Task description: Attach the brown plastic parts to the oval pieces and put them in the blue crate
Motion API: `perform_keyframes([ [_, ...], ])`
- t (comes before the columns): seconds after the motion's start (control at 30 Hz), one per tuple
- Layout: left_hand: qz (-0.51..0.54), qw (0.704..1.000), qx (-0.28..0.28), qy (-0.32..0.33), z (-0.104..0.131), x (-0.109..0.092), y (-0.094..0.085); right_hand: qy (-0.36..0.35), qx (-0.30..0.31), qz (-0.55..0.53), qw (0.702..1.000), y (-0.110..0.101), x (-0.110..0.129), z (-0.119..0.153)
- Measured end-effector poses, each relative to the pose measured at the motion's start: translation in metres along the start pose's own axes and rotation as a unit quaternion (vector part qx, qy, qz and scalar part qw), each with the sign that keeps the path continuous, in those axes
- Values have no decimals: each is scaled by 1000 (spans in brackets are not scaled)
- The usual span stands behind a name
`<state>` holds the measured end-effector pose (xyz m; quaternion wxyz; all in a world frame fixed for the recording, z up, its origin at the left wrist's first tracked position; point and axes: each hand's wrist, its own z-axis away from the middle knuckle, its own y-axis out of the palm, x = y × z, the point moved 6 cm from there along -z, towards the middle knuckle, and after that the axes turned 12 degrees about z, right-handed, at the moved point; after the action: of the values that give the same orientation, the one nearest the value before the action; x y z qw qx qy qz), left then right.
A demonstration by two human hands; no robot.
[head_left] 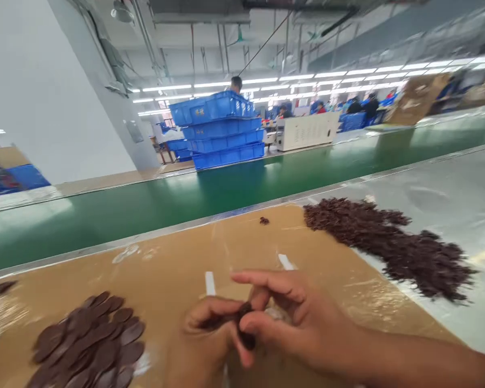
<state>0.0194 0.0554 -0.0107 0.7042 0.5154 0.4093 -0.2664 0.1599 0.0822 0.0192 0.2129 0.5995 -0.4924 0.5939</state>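
Both hands meet low in the middle of the head view, over a brown table top (178, 258). Between them is a small dark brown piece (247, 337), partly covered by the fingers and blurred, so its kind is unclear. My left hand (210, 339) pinches it from the left. From the right, my right hand (295, 312) grips the same piece between thumb and fingers, its index finger stretched out above. To the left lies a heap of flat, dark brown oval pieces (101, 339). A long pile of smaller, ragged dark brown pieces (388, 242) spreads over the right side.
A green conveyor belt (165, 199) runs across behind the table. Stacked blue crates (226, 132) stand beyond it, near a white machine box (307, 132). White strips (210, 283) and a tiny dark scrap (264, 220) lie on the table. Several people sit far back.
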Motion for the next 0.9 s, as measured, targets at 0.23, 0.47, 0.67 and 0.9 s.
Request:
perform_keyframes([
  [0.23, 85, 984, 145, -52, 1, 5, 13, -21, 9, -33, 999, -1, 1, 3],
  [0.47, 91, 984, 142, -56, 2, 5, 14, -25, 2, -6, 1000, -3, 3, 5],
  [0.67, 74, 985, 148, -55, 2, 4, 13, -21, 13, -15, 1000, -1, 3, 3],
  [0.9, 89, 978, 180, -50, 1, 4, 13, -18, 3, -7, 1000, -3, 2, 4],
])
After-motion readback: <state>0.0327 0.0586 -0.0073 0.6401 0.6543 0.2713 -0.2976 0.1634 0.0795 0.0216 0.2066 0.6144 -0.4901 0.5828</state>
